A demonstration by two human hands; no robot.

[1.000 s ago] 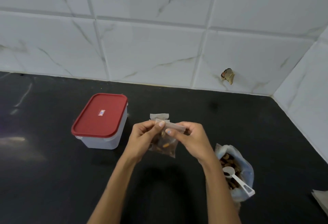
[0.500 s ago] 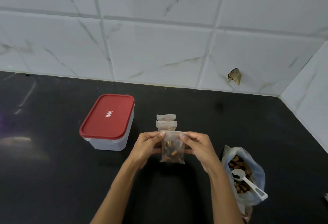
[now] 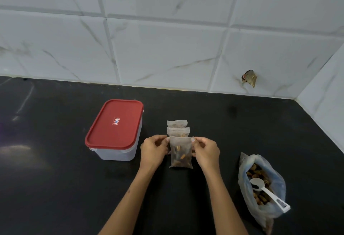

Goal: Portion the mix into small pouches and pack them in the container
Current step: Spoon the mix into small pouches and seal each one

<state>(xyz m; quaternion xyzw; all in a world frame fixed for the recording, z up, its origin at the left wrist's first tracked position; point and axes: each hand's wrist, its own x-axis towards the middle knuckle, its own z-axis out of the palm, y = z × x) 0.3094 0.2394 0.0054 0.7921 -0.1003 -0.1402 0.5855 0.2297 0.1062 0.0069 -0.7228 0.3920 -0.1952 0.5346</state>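
A small clear pouch (image 3: 181, 152) with brown mix in it lies on the black counter. My left hand (image 3: 154, 150) pinches its upper left corner and my right hand (image 3: 206, 151) pinches its upper right corner. Two more filled pouches lie just behind it, the nearer pouch (image 3: 178, 131) overlapping the farther pouch (image 3: 177, 123). The plastic container (image 3: 115, 129) with a red lid stands shut to the left. A big plastic bag of mix (image 3: 260, 190) lies open at the right with a white scoop (image 3: 268, 193) resting in it.
The black counter (image 3: 55, 188) ends at a white marble-tiled wall (image 3: 167, 48) behind and at the right side. A chipped hole (image 3: 249, 80) marks the back wall.
Both hands have lowered the pouch from in front of me down onto the counter, just before the two other pouches. My fingers have slid out to its top corners.
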